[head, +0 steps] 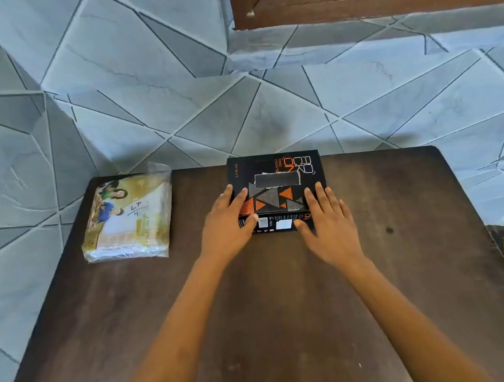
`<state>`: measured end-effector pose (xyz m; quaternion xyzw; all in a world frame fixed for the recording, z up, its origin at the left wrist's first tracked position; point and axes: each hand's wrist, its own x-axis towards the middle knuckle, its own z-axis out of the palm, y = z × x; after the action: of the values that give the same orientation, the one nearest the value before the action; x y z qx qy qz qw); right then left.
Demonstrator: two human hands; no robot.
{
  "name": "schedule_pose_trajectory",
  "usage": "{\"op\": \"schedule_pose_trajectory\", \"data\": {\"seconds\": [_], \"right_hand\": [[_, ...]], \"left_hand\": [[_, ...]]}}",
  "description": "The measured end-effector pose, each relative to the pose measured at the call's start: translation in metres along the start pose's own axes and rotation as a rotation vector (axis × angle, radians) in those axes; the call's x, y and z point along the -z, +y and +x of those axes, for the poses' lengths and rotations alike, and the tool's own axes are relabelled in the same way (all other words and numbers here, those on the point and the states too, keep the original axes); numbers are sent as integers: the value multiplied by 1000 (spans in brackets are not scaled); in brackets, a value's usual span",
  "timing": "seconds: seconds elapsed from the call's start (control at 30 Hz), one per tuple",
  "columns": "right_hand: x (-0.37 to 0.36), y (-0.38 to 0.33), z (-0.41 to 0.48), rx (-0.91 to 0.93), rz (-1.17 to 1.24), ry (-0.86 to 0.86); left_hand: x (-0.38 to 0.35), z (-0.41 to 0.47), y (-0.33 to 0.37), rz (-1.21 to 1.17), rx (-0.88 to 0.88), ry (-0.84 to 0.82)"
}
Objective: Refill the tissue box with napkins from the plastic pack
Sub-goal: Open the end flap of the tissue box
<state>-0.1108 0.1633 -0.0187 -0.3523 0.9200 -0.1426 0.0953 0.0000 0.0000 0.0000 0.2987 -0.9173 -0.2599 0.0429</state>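
Underneath everything, the dark wooden bench (286, 296) fills the view. At ten o'clock on it lies the plastic pack (127, 218) of napkins, sealed as far as the glare lets one judge. At twelve o'clock sits the black tissue box (277, 188), slot upward. The left hand (228, 226) and right hand (328, 218) rest spread against its near corners, fingers flat, gripping nothing.
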Motion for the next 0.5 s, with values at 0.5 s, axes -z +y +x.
{"op": "schedule_pose_trajectory", "data": {"seconds": [0.5], "right_hand": [[8, 3, -30, 49, -3, 18]], "left_hand": [[-4, -36, 3, -12, 59, 10]]}}
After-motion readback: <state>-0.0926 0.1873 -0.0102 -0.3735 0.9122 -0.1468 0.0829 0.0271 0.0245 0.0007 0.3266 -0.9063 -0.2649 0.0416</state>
